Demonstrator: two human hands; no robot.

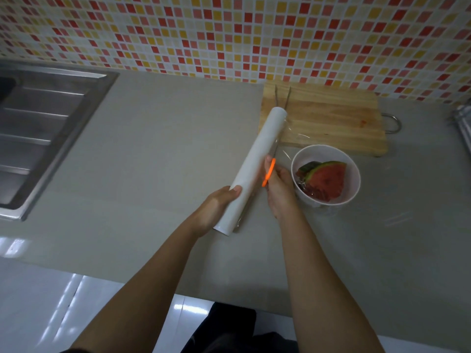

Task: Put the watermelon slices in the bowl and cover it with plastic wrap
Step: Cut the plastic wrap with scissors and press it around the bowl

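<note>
**Both hands at the roll, bowl just beside**

Our forearms reach out from the bottom edge. Our left hand (216,207) is wrapped round the near end of the roll of plastic wrap (257,159), thumb on top, and the roll angles away toward the cutting board (331,118). Our right hand (279,189) grips the orange-handled scissors (268,174) hard against the roll's right side. Just right of that hand the white bowl (356,174) stands on the counter (165,149), with the watermelon slices (326,179) already inside it.

We judge the roll light and stiff, safe to hold anywhere along its barrel. The loose sheet (293,133) is the opposite: thin, limp and clingy, likely to fold onto itself. It is best kept taut and taken by its edges. The bowl looks light enough to slide if the sheet tugs on it, and the slices look wet and slippery.

Much is hard to read. The sheet shows only as glints over the board's near corner and around the bowl's foot. We cannot tell whether it already lies across the rim, or how far it is cut. The scissor blades are mostly lost against the roll, and our left fingers are hidden beneath it. Two thin metal rods (283,96) lie on the board beyond the roll's far end, and we cannot tell what they are. At the left, the sink (46,123) is cut off by the frame.
</note>
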